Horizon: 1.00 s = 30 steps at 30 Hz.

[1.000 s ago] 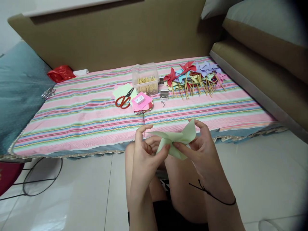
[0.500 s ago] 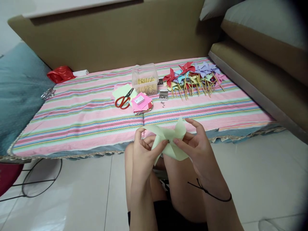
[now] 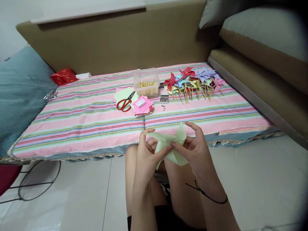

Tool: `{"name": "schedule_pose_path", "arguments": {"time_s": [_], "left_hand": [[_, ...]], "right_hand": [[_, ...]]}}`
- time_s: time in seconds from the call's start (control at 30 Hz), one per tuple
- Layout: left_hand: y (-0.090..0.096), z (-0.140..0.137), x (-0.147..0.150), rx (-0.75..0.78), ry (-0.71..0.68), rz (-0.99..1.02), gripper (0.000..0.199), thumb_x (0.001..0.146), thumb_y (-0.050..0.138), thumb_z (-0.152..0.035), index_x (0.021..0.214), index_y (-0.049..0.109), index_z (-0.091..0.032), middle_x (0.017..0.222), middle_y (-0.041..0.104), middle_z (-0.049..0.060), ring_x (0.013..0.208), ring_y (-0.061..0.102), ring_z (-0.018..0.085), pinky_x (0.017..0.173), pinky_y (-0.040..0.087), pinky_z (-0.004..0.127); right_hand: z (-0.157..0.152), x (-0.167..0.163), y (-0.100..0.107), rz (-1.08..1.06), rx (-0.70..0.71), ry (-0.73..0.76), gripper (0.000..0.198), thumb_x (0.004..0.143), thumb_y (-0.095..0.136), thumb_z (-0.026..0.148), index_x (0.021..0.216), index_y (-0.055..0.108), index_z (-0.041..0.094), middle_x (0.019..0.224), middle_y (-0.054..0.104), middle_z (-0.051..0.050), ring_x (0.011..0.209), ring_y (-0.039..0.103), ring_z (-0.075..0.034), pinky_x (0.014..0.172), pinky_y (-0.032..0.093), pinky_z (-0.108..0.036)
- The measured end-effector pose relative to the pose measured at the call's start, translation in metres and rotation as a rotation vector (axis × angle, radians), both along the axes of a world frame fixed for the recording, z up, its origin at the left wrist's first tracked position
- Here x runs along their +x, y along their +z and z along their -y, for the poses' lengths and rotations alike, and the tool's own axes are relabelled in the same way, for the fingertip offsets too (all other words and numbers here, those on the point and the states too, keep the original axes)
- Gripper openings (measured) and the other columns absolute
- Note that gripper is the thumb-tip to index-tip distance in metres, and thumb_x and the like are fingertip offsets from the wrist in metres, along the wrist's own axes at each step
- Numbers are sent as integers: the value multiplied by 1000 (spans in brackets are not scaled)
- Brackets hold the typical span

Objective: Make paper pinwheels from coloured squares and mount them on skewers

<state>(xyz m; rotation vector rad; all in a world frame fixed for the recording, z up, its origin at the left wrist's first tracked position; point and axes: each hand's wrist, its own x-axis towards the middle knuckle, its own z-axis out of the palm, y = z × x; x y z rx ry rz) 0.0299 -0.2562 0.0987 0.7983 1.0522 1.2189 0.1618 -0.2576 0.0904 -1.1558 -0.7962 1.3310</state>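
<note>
A pale green paper pinwheel [image 3: 178, 157] is held above my knees, its points folded in toward the middle. My left hand [image 3: 150, 150] grips its left side, thumb on the centre and fingers behind the paper. From the right, my right hand [image 3: 193, 147] pinches it too, and the two thumb tips nearly meet at the centre. A small metal fastener at the centre is mostly covered by the thumbs. Beyond the hands, a small open box [image 3: 164, 98] stands on the striped cloth, with several tiny metal pieces [image 3: 163, 107] lying before it.
On the striped cloth [image 3: 96, 128] lie red-handled scissors [image 3: 124, 105], a stack of coloured paper [image 3: 141, 110] and a clear box of wooden sticks [image 3: 146, 83]. Several finished pinwheels [image 3: 187, 77] are piled at the back right. A red plastic bag [image 3: 64, 77] sits at the far left.
Both thumbs have closed in on the pinwheel's centre, covering more of the metal fastener. The whole view has shifted slightly, with the couch now lower in it.
</note>
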Motion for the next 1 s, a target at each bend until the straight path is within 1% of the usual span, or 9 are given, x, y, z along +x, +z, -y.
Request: {"name": "schedule_pose_path", "arguments": {"time_s": [0.13, 0.23, 0.4, 0.5, 0.63, 0.73, 0.77, 0.87, 1.0], "left_hand": [[-7, -4, -4, -40, 46, -6, 56, 64, 81, -19, 104, 42, -21, 75, 73, 1, 65, 68, 15, 61, 54, 25], [-13, -9, -8, -92, 64, -19, 55, 62, 83, -21, 97, 40, -21, 77, 74, 4, 66, 70, 18, 62, 55, 28], [-24, -17, -17, -141, 44, -105, 60, 60, 84, -25, 104, 43, -21, 67, 72, 0, 56, 65, 15, 54, 49, 22], [-34, -24, -26, -167, 44, -156, 65, 59, 84, -26, 109, 44, -21, 58, 69, -3, 49, 60, 12, 49, 43, 18], [-54, -34, -43, -168, 91, -80, 70, 62, 84, -29, 115, 39, -21, 67, 72, 1, 59, 64, 16, 58, 49, 24], [-68, -40, -55, -194, 211, -79, 76, 59, 86, -32, 119, 41, -21, 65, 69, -1, 61, 65, 18, 58, 48, 24], [-71, -43, -58, -189, 242, -73, 76, 60, 86, -32, 121, 42, -22, 64, 68, -2, 62, 66, 18, 58, 48, 24], [-80, -51, -61, -178, 300, -47, 75, 59, 87, -31, 121, 44, -22, 58, 64, -4, 59, 64, 16, 56, 46, 22], [-97, -62, -62, -182, 431, 44, 82, 48, 91, -33, 117, 48, -24, 59, 67, -2, 57, 64, 17, 58, 48, 25]], "right_hand": [[-6, -2, -3, 2, -29, 33, 71, 69, 79, 41, 127, 40, 28, 87, 75, -3, 78, 70, -21, 69, 55, -33], [-17, 0, -6, 54, -19, 71, 64, 76, 71, 50, 128, 41, 28, 105, 72, -8, 91, 68, -23, 73, 55, -34], [-55, 0, -18, 381, 22, 315, 77, 66, 79, 43, 129, 39, 27, 123, 63, -10, 106, 62, -26, 87, 50, -43], [-86, -3, -27, 571, 61, 275, 74, 66, 77, 38, 128, 40, 25, 118, 65, -10, 105, 63, -27, 93, 47, -47], [-145, -3, -28, 727, 191, 110, 57, 73, 71, 39, 122, 49, 21, 108, 69, -11, 92, 67, -25, 84, 53, -42], [-205, -6, -12, 977, 326, 73, 30, 84, 59, 36, 108, 61, 17, 103, 72, -11, 89, 68, -22, 79, 54, -34], [-227, -9, -5, 1136, 358, 98, 26, 89, 52, 32, 107, 63, 16, 103, 72, -11, 90, 68, -21, 79, 53, -33], [-292, -26, 14, 1264, 385, 193, 24, 91, 48, 21, 101, 68, 13, 105, 73, -11, 98, 67, -21, 87, 49, -31], [-364, -59, 10, 1421, 326, 443, 16, 92, 56, 21, 100, 68, 13, 107, 70, -10, 100, 65, -20, 91, 50, -34]]}}
